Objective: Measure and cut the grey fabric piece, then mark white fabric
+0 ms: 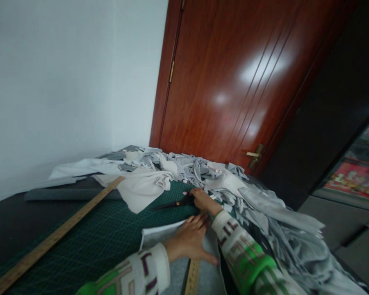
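Your left grip (187, 241) lies open and flat, fingers spread, pressing down on a grey cloth (184, 262) with a pale edge. A wooden ruler (193, 278) shows at the bottom of the view, with its upper end just beside the cloth and close to your left grip. Your right grip (203, 200) sits on the black handles of the scissors (176, 203), whose blades point left across the green cutting mat (95, 246). The fingers curl over the handles, but you cannot tell whether they have firm hold of them. A tiny pink item (185, 193) lies just beyond the scissors.

A longer wooden ruler (55, 233) runs diagonally across the mat, left of your hands. Past the scissors, a cream cloth (135, 188) drapes over the mat's far edge, and a heap of grey scraps (279, 229) spreads along the right side and around the back. A grey roll (70, 194) lies on the dark counter (12, 221), left of the cream cloth. Behind it all are a white wall (49, 82) and a red-brown door (221, 82) with a brass handle (254, 155).
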The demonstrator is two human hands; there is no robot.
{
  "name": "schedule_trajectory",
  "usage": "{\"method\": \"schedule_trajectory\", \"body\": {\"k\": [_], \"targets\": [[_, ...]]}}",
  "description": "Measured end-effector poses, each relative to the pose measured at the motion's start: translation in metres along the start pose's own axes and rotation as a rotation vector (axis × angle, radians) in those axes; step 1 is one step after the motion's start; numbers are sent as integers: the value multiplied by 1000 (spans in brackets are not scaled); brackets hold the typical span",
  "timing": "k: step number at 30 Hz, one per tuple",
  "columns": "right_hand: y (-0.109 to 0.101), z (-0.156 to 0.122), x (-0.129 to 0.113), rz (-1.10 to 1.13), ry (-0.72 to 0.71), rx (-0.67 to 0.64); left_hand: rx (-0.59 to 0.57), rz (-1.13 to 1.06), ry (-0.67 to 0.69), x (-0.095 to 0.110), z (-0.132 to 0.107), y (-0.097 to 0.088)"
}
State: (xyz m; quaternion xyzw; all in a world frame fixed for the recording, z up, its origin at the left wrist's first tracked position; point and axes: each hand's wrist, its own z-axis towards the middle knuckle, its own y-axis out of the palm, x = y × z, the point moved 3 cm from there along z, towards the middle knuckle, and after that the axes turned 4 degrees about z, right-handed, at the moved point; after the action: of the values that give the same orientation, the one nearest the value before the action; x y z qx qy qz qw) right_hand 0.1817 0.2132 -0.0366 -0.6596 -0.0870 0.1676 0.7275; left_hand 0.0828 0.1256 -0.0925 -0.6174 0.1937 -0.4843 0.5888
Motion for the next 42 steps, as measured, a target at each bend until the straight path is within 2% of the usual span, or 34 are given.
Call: {"method": "schedule_trajectory", "body": {"k": [7,11,16,25,31,33,37,42], "targets": [[-2,17,-5,-130,-19,-114,102,-25,70,7,-5,-7],[-3,17,-11,-175,-36,-133,90,-47,69,9,-6,-9],[-15,-3,-12,-169,-15,-54,49,-82,45,7,-9,-8],[-46,-57,7,-51,185,131,23,-43,31,-1,-1,3],[-50,-116,9,199,190,124,37,-20,15,2,0,-1],[-50,-138,2,413,190,112,33,-10,8,4,0,-4],[-45,-177,-16,1006,231,75,23,14,1,8,1,-11],[-40,-205,-33,1217,270,98,8,46,-16,9,2,-13]]}}
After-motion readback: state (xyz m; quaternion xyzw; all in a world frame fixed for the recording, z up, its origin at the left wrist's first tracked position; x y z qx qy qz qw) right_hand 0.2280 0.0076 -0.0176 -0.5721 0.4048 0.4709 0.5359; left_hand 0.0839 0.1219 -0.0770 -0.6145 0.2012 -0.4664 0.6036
